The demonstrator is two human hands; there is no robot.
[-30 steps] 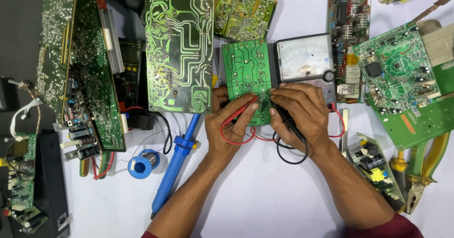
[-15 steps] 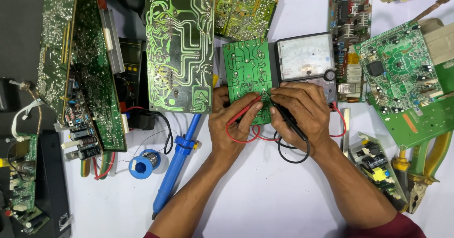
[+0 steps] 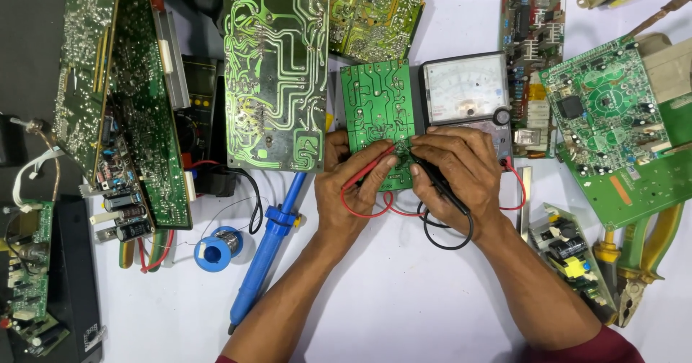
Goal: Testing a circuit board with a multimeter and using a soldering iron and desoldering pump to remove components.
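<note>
Pinching red probe (image 3: 369,167) and black probe (image 3: 436,183), both hands' grips press onto the small green board (image 3: 378,111).

Two hands (image 3: 360,183) (image 3: 458,175), two probes, red (image 3: 369,167) and black (image 3: 440,183), one meter (image 3: 465,89), one soldering iron (image 3: 267,251), one solder spool (image 3: 216,248).

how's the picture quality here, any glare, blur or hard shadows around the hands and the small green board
Head view: even, bright light; the small green board and both probes look sharp, no motion blur on the left hand or right hand. Shadows under the forearms on the white table are soft. Mild sheen on the analog meter face, dial readable. Left edge falls darker.
</note>
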